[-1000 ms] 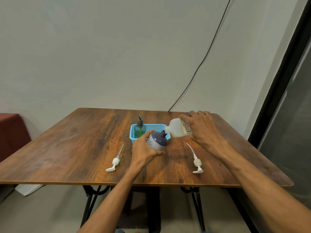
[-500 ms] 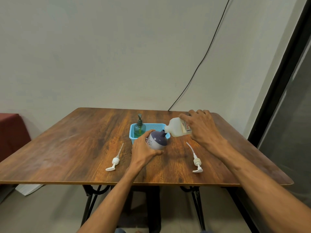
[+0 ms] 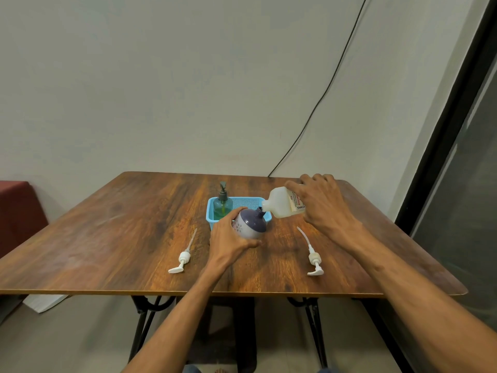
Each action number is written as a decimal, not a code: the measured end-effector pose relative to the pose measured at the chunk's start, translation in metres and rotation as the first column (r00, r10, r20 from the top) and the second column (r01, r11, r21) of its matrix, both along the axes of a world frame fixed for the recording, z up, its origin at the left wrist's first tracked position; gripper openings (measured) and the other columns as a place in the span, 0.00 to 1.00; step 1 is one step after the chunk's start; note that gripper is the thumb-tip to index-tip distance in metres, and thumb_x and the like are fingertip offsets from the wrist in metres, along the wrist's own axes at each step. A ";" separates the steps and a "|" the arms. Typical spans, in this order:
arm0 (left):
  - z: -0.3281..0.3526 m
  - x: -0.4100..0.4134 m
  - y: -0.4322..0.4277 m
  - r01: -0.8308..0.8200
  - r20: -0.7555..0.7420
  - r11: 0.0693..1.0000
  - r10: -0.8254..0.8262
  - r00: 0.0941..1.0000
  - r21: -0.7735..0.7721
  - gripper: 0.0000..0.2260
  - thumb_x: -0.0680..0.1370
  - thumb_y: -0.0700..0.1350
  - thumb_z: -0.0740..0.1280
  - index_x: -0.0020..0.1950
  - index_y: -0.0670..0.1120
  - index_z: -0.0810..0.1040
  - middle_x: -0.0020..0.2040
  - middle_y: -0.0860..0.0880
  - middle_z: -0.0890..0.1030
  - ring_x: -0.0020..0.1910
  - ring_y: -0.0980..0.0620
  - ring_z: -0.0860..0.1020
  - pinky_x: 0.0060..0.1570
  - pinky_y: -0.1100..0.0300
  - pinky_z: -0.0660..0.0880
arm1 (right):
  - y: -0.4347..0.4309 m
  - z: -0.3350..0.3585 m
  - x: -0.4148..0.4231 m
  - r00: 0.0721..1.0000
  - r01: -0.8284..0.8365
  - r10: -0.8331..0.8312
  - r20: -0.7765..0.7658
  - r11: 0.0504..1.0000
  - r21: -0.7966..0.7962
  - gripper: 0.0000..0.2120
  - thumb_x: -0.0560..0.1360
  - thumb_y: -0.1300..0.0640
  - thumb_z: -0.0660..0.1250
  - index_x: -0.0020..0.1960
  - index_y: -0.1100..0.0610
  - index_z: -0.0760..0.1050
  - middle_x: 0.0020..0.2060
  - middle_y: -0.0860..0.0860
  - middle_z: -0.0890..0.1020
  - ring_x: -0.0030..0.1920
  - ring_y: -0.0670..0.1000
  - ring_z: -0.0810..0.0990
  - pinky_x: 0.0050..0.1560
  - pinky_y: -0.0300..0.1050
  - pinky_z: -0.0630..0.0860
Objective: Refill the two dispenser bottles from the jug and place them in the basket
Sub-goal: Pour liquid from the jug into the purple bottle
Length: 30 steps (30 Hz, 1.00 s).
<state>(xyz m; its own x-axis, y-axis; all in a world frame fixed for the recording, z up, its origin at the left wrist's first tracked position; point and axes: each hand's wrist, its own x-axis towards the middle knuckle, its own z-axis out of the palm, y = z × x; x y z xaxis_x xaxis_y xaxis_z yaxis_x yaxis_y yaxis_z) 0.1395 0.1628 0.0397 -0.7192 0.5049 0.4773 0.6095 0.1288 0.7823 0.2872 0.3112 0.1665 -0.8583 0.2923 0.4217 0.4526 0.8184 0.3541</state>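
Observation:
My left hand (image 3: 228,239) grips a round purple and white dispenser bottle (image 3: 251,224) with no pump, standing on the table just in front of the blue basket (image 3: 243,203). My right hand (image 3: 321,201) holds a pale translucent jug (image 3: 281,203) tipped on its side, its mouth against the purple bottle's neck. A green pump bottle (image 3: 223,204) stands in the basket's left end. Two white pump heads lie loose on the table, one pump head (image 3: 183,258) left of my left arm and the other pump head (image 3: 312,255) to the right.
The wooden table (image 3: 107,232) has its front edge near me and a wall close behind. A dark red piece of furniture (image 3: 18,211) stands at the left. A black cable (image 3: 322,92) runs down the wall. A dark door frame (image 3: 443,130) is at the right.
Both hands hold nearly the same pose. The jug stays tipped at the purple bottle's neck, with only a slight shift of the view.

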 end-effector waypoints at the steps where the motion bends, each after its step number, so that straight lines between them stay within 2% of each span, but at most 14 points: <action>1: 0.000 0.000 0.000 0.000 0.000 1.000 0.000 1.000 -0.001 0.37 0.60 0.48 0.83 0.66 0.46 0.74 0.59 0.49 0.80 0.54 0.57 0.76 0.54 0.69 0.69 | 0.000 0.000 0.000 1.000 0.001 -0.001 0.001 1.000 0.002 0.32 0.71 0.51 0.75 0.71 0.47 0.65 0.62 0.52 0.76 0.60 0.56 0.75 0.63 0.53 0.69; 10: 0.003 0.002 -0.003 0.004 -0.011 1.000 -0.003 1.000 0.010 0.36 0.59 0.47 0.83 0.65 0.48 0.75 0.53 0.57 0.76 0.51 0.60 0.75 0.48 0.76 0.66 | -0.004 0.001 0.001 1.000 -0.004 0.004 0.003 1.000 0.020 0.32 0.71 0.53 0.74 0.71 0.47 0.65 0.61 0.53 0.76 0.59 0.56 0.76 0.62 0.53 0.69; 18: 0.002 0.001 -0.005 0.022 -0.047 1.000 -0.021 0.999 0.012 0.37 0.57 0.48 0.83 0.64 0.48 0.75 0.54 0.56 0.78 0.51 0.58 0.77 0.50 0.71 0.71 | -0.003 0.000 0.001 1.000 0.006 -0.006 0.005 1.000 0.017 0.32 0.71 0.54 0.74 0.71 0.46 0.65 0.62 0.53 0.75 0.60 0.56 0.75 0.63 0.54 0.69; 25: 0.002 0.003 -0.004 0.025 -0.033 1.000 -0.025 0.999 0.009 0.37 0.58 0.47 0.83 0.65 0.48 0.75 0.54 0.57 0.77 0.50 0.61 0.76 0.48 0.73 0.69 | -0.002 -0.001 0.000 1.000 0.003 -0.002 -0.008 0.999 0.034 0.32 0.70 0.54 0.74 0.71 0.47 0.66 0.62 0.53 0.76 0.59 0.56 0.75 0.62 0.53 0.69; 30: 0.001 0.002 -0.004 0.024 -0.027 1.000 -0.024 0.999 0.006 0.37 0.59 0.47 0.83 0.66 0.47 0.75 0.57 0.53 0.79 0.53 0.58 0.77 0.52 0.69 0.71 | -0.001 -0.002 -0.001 1.000 0.004 -0.004 -0.006 0.999 0.037 0.32 0.70 0.53 0.75 0.71 0.46 0.66 0.63 0.53 0.76 0.60 0.56 0.75 0.63 0.54 0.69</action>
